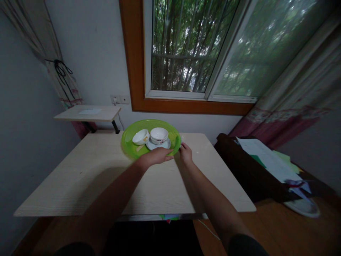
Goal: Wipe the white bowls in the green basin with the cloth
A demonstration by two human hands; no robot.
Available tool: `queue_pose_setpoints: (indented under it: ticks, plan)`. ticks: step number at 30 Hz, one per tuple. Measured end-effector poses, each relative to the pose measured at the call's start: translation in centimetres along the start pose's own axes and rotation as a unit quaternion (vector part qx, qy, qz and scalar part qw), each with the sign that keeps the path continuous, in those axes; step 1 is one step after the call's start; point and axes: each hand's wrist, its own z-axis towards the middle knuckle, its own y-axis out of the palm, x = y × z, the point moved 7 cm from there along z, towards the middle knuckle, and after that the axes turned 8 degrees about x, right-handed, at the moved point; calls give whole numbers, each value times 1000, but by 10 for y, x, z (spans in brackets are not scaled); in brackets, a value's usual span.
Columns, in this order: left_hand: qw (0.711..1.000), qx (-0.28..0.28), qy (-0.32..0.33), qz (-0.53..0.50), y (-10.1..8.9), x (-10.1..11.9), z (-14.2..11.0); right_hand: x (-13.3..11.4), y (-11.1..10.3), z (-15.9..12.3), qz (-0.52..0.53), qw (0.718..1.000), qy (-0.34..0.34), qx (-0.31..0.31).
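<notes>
A round green plastic tray (128, 145) rests at the far side of the table. My left hand (160, 155) grips its front rim, with the fingers partly hidden. At the right edge of the tray, my right hand (185, 153) is closed on the rim. Inside it, a white bowl (159, 133) with a red pattern stands upright on a white plate (150, 145); the rims suggest a second bowl nested under it. Left of these, another white bowl (140, 137) leans tilted. A small tan flat piece (140, 147) lies in front of that bowl.
The pale wooden table (101, 185) carries a small raised shelf (98, 113) with a paper at its back left. Behind are a wall socket (115, 99) and a window (194, 53). On the right stands a dark brown piece of furniture (239, 170) with papers (266, 160) on top.
</notes>
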Motion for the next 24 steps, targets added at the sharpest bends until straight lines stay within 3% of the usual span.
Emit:
queue_pose_setpoints:
  ticks: [6,11,18,21,24]
  plan:
    - [994,-57,19,-89,-19,-16,-34,3,2,10,16,1000,8,-11]
    - [983,-118,-37,-135,-22,-36,-51,7,0,2,21,999,12,-21]
    - [998,-42,9,-48,-15,0,-26,9,-4,-45,44,999,15,-4]
    - [999,-34,12,-39,-6,3,-18,14,-9,-74,37,999,21,12]
    - [999,-18,27,-35,-3,0,-15,15,-8,-85,20,999,16,21]
